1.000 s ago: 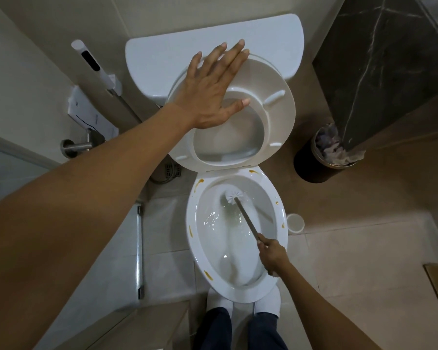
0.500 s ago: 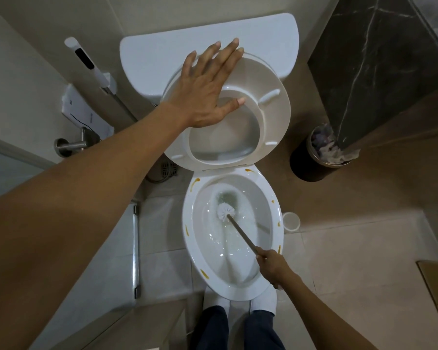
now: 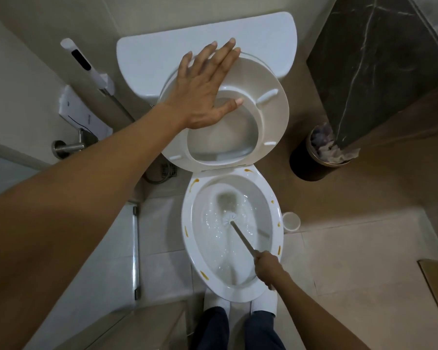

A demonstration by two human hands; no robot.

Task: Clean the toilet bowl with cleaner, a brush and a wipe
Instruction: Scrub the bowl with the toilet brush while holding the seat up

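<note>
The white toilet bowl (image 3: 187, 238) stands below me with several orange-brown smears along its rim. Its raised seat (image 3: 271, 117) leans back against the cistern (image 3: 162, 51). My left hand (image 3: 205, 89) lies flat on the seat with fingers spread, holding it up. My right hand (image 3: 267, 269) grips the handle of the toilet brush (image 3: 242, 237) over the bowl's right front rim. The white brush head (image 3: 229, 219) is down in the bubbling water at the middle of the bowl.
A dark waste bin (image 3: 311, 162) with a liner stands right of the toilet, beside a black marble panel (image 3: 379, 59). A small white brush holder (image 3: 291, 221) sits on the floor by the bowl. A bidet sprayer (image 3: 86, 64) and a paper holder (image 3: 81, 114) hang on the left wall.
The brush head has moved from the back of the bowl toward its middle, and the water is now foamier. My left hand stays on the seat.
</note>
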